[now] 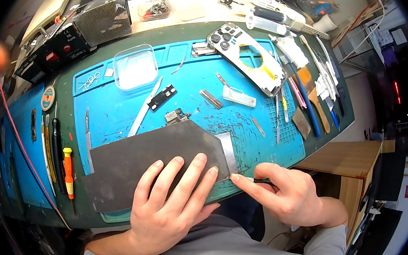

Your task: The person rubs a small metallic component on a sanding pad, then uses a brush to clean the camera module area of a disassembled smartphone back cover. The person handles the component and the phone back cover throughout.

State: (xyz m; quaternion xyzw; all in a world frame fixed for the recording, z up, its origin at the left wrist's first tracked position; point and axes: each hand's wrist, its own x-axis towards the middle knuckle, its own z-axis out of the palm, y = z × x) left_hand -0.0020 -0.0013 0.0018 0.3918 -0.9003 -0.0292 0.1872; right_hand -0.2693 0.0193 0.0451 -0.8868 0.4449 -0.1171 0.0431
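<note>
The left hand (169,203) lies flat, fingers spread, pressing on the near right part of a dark grey abrasive sheet (143,159) that covers the near edge of the blue work mat (115,111) on the tabletop (70,66). Just right of that sheet, the right hand (282,193) is pinched closed on a thin dark tool (262,182), possibly a blade, its tip meeting the sheet's right corner beside a small metal plate (228,149) that peeks out from under the sheet. Left of the sheet lies an orange-handled screwdriver (68,171). Beyond the sheet, on the mat, sit a small black connector part (162,97) and a white plastic piece (239,96). Farther beyond it stand a clear plastic box (134,67) and a stripped phone frame (249,58).
</note>
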